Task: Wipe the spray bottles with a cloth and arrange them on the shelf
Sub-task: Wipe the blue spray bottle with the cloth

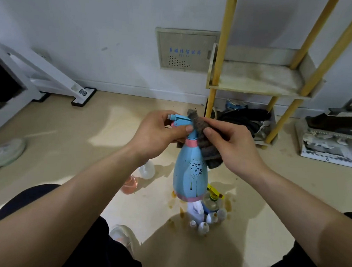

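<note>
Head view: a blue spray bottle (pixel 190 173) is held upright in the air, above the floor (pixel 67 147).
Left hand (pixel 156 132): fingers curled round the bottle's spray head, thumb against its neck.
Right hand (pixel 232 145): thumb and fingers pinch a grey cloth (pixel 203 139) against the bottle's neck and shoulder.
Shelf (pixel 256 91): yellow posts, grey tray, standing at the wall beyond the hands.
Small bottles (pixel 206 219): clustered on the floor below the blue one.

Yellow posts (pixel 222 53) flank the shelf (pixel 257 76), open in front (small bottles (pixel 204 226) crowd the floor (pixel 67 147)).
</note>
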`<state>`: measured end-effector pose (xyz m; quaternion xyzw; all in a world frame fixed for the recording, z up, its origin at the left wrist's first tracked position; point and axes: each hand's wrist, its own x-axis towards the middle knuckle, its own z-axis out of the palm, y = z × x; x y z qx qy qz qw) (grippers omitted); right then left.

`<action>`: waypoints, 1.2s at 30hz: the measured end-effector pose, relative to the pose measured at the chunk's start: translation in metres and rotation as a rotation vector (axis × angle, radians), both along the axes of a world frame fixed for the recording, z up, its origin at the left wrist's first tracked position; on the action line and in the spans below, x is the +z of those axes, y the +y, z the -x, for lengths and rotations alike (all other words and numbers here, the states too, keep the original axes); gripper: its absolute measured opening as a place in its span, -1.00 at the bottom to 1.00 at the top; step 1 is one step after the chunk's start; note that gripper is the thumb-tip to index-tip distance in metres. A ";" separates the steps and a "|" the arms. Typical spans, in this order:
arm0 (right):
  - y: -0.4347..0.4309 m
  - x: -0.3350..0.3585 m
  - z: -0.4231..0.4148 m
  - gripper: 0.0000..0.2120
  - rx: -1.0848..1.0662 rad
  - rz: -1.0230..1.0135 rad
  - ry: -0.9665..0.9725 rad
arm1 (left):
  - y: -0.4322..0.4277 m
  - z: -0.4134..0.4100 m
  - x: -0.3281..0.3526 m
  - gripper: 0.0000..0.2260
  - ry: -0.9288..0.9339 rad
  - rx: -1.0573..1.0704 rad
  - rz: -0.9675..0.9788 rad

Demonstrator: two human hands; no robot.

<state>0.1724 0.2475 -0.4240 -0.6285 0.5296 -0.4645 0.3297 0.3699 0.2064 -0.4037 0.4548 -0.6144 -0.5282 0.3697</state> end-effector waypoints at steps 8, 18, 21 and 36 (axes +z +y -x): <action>-0.009 -0.005 0.002 -0.77 -0.114 0.229 0.343 | -0.006 0.010 -0.010 -0.86 0.012 0.113 -0.066; -0.019 0.002 0.001 -0.86 -0.179 0.039 0.119 | -0.007 0.010 -0.007 -0.79 0.019 0.118 -0.130; -0.022 0.001 0.008 -0.83 -0.209 -0.155 -0.138 | -0.009 0.007 -0.008 -0.78 0.006 0.118 -0.130; -0.001 -0.019 -0.017 -0.73 0.037 0.092 0.262 | -0.018 0.006 -0.001 -0.81 0.208 0.216 -0.219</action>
